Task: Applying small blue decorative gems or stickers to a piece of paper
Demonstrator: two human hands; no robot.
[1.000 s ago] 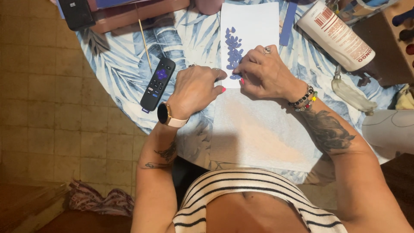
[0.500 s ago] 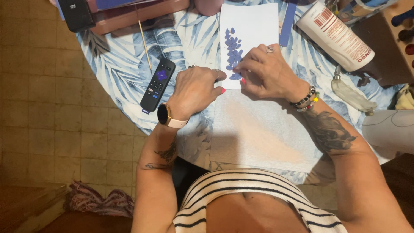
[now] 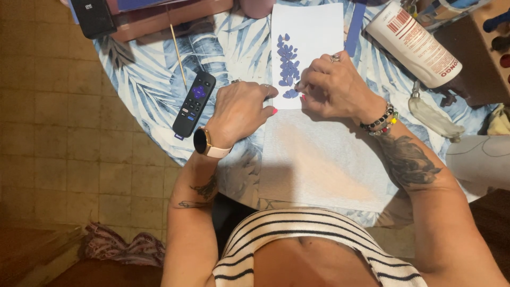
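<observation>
At centre frame I see my left hand [image 3: 240, 110] with pink-painted nails and a dark round watch on a pale strap. My right hand [image 3: 336, 86] wears a ring and beaded bracelets. Both forearms are tattooed. A black-and-white striped top fills bottom centre.

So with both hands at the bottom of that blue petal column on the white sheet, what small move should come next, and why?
Probably press the lowest piece down with the right hand while the left hand steadies the white sheet. The blue pieces run in a column whose lower end lies right at the right fingertips, and the left fingers rest on the sheet's left edge beside it.
</observation>
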